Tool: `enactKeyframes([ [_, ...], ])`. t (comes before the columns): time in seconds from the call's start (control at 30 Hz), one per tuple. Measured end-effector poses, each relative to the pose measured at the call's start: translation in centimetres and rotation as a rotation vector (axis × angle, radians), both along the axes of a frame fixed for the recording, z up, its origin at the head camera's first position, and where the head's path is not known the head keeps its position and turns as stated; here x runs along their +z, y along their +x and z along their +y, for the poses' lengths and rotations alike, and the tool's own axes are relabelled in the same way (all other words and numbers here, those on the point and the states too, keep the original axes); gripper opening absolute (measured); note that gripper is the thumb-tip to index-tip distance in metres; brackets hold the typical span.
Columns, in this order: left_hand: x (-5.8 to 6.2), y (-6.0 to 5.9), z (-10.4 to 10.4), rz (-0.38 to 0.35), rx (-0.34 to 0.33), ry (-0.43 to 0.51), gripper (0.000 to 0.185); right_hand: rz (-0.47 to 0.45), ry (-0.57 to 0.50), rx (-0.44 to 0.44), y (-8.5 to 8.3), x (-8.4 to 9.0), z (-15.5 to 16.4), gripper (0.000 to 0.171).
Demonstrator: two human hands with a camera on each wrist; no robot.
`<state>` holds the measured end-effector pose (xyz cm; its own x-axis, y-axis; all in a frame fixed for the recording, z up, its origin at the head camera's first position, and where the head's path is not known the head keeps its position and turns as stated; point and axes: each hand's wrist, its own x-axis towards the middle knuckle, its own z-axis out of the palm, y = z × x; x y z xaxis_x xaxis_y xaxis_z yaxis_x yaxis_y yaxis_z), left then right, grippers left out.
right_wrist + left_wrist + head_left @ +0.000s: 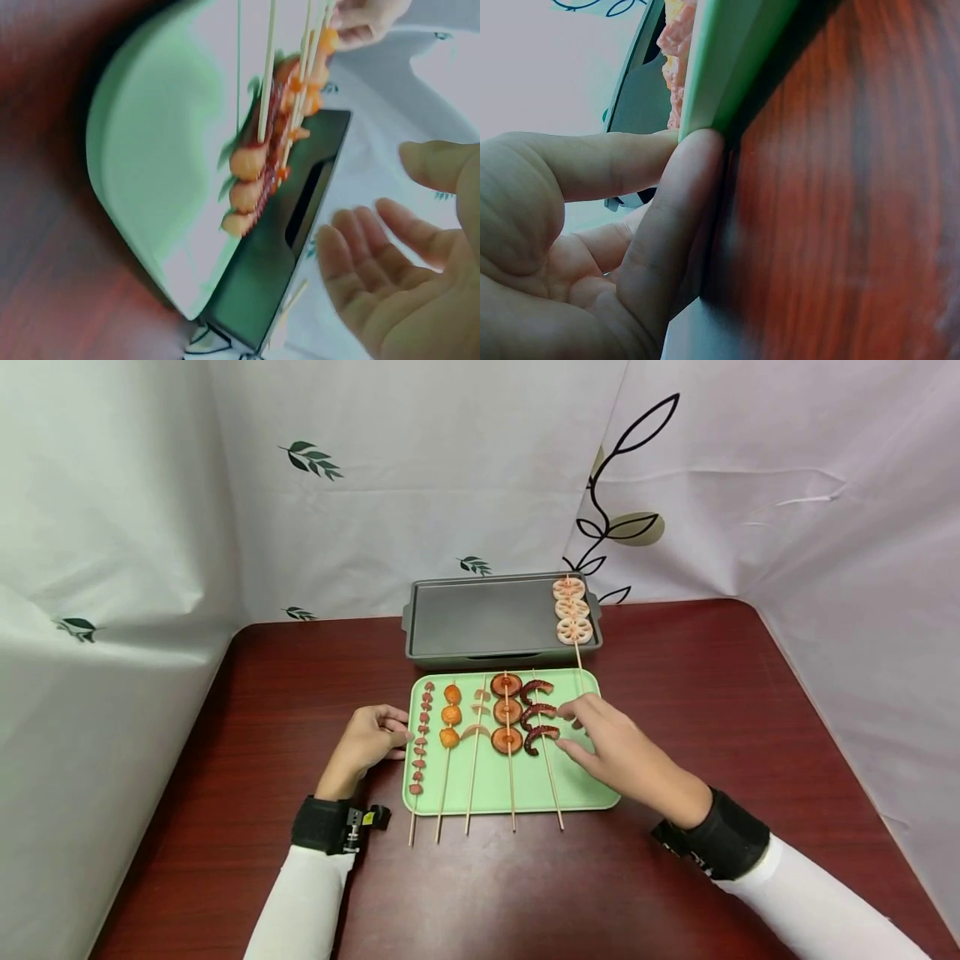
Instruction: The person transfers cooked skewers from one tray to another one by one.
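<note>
A green tray (585, 777) lies on the table with several skewers side by side on it. My left hand (399, 737) rests against the tray's left rim (720, 67), its thumb and a straight finger (615, 161) touching the edge. My right hand (573, 731) hovers over the right part of the tray with fingers spread, holding nothing. Its fingertips are just right of the dark octopus skewer (538, 714). In the right wrist view the open palm (390, 285) faces the tray (157, 165) and the skewered food (262, 165).
A grey grill pan (480, 618) stands right behind the tray, with a lotus-root skewer (573, 608) along its right side. The red-brown table (712, 693) is walled in by white cloth. Skewer sticks overhang the tray's near edge (465, 822).
</note>
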<state>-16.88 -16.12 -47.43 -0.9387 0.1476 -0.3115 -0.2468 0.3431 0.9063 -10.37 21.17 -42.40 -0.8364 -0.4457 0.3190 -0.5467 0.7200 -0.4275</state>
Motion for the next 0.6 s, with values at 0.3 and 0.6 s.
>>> enactKeyframes([
  [0.3, 0.0, 0.0, -0.1, 0.007, -0.002, -0.013, 0.030, 0.155, -0.187, -0.140, -2.5, 0.2, 1.6, 0.039],
  [0.6, 0.0, 0.1, -0.1, -0.004, 0.004, -0.017, 0.029, -0.340, -0.518, -0.318, -4.2, -0.6, 2.7, 0.054],
])
